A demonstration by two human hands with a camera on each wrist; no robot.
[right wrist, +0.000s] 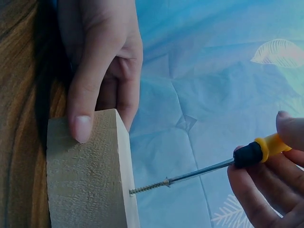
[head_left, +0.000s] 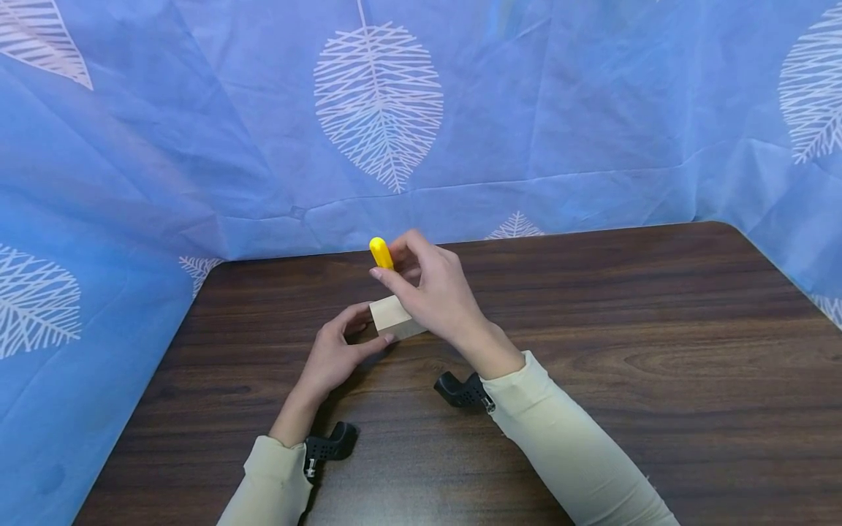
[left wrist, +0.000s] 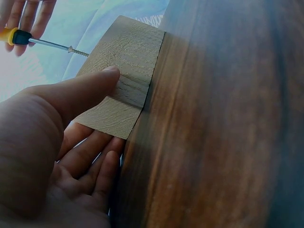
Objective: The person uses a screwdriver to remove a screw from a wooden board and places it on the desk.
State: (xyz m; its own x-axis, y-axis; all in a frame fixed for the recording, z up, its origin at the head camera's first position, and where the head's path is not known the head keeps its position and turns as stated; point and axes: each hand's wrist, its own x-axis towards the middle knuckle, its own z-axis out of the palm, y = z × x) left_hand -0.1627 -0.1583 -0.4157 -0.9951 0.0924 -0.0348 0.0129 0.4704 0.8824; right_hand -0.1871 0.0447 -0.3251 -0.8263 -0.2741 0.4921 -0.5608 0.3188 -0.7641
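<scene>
A pale wooden block [head_left: 391, 315] lies on the dark table, and my left hand [head_left: 332, 358] grips its left end between thumb and fingers. Rising from the block's upper face is a thin threaded screw [right wrist: 149, 188], its point at the wood. The tip of a screwdriver [right wrist: 202, 170] meets the screw head, its metal shaft roughly in line with the screw. My right hand [head_left: 441, 292] holds the yellow and black handle between thumb and fingers, above the block. In the head view the right hand hides the shaft, the screw and part of the block.
The brown wood-grain table [head_left: 658, 351] stretches widely to the right. Behind it hangs a blue cloth [head_left: 559, 109] with white leaf prints. A black wrist mount [head_left: 332, 442] sticks out from the left sleeve, another [head_left: 458, 389] from the right sleeve.
</scene>
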